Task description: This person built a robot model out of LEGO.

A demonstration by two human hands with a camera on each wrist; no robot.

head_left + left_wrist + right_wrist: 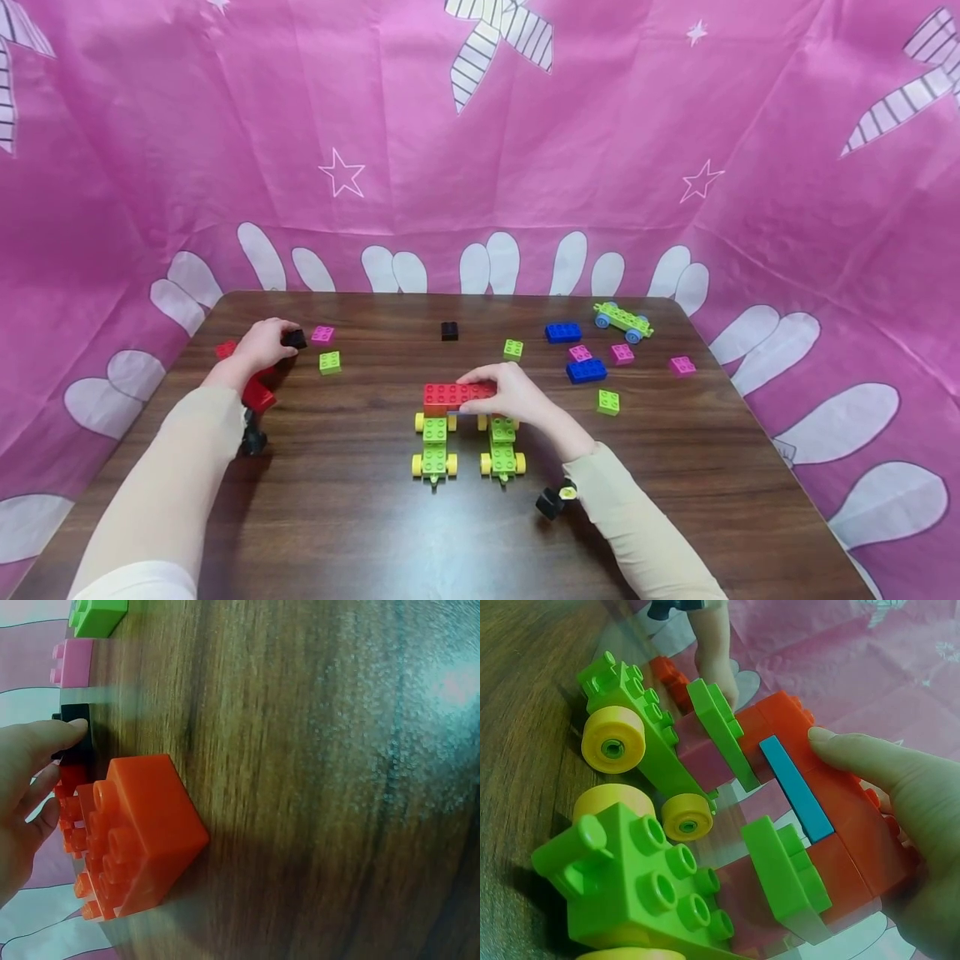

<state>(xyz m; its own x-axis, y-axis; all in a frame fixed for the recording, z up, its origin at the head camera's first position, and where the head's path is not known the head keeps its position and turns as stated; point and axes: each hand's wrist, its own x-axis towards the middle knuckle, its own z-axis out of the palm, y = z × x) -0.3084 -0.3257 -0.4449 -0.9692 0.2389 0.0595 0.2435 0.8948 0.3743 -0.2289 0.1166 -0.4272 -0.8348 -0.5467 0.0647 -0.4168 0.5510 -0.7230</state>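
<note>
At the far left my left hand pinches a small black brick; the left wrist view shows the thumb on that black brick. Large red bricks lie beside this hand. In the middle, my right hand grips the red bricks that span two green wheeled bases with yellow wheels. Between the red top and the bases, the right wrist view shows pink bricks, green bricks and a flat blue piece. The fingers hide part of the red top.
Another green wheeled base with blue wheels stands at the back right. Near it lie blue bricks, several pink bricks and green bricks. A black brick sits at the back middle. Pink cloth surrounds the table.
</note>
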